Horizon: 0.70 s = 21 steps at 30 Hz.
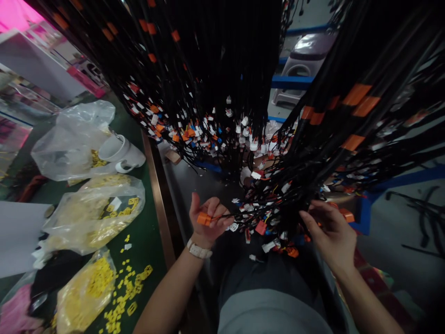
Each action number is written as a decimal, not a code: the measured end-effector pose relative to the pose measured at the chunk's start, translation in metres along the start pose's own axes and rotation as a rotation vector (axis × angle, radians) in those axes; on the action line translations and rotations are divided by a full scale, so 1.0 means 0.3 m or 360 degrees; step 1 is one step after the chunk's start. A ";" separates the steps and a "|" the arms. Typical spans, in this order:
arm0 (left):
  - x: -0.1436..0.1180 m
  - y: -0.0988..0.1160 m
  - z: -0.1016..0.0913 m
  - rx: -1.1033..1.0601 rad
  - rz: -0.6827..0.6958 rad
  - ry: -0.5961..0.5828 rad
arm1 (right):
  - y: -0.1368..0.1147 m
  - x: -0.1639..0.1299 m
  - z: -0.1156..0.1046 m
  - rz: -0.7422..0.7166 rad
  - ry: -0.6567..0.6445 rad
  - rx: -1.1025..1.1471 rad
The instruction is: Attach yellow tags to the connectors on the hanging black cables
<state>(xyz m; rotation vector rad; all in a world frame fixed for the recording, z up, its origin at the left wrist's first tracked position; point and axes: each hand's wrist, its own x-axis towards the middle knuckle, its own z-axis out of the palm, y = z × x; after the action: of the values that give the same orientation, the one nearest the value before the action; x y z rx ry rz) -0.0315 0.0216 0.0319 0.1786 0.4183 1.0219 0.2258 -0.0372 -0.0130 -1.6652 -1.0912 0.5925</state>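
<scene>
My left hand (211, 218) has its fingers curled around an orange connector (204, 219) on the end of a black cable. The thumb points up, and a white watch strap circles that wrist. From the connector the cable runs right into a thick hanging bundle of black wire harnesses (299, 171). At that bundle's right side, my right hand (332, 232) has thumb and fingers pinched close to the dark cables; what lies between them I cannot make out. White, red and orange connectors (260, 227) dangle from the cable ends between my hands.
More black harnesses (222, 55) hang ahead, with connectors at their ends. Left, a green table (146, 241) carries plastic bags of yellow parts (100, 278), loose yellow pieces and a white mug (121, 150). A blue frame (365, 213) stands right; a grey stool (302, 60) is behind.
</scene>
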 end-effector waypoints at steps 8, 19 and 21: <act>0.024 0.011 -0.025 0.0930 0.0040 0.0294 | -0.038 0.013 -0.005 -0.0035 -0.0092 -0.0212; 0.005 -0.057 0.001 0.2458 0.0466 -0.0251 | -0.229 -0.077 -0.078 -0.0189 -0.0299 -0.0444; -0.011 -0.047 0.011 0.2284 0.0278 -0.0485 | -0.280 -0.090 -0.066 -0.0166 -0.0440 -0.0317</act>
<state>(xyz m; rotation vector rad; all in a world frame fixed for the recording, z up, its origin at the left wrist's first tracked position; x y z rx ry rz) -0.0204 0.0118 0.0311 1.6498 0.7995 0.6702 0.1974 -0.0642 0.0687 -1.7170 -1.4687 0.6777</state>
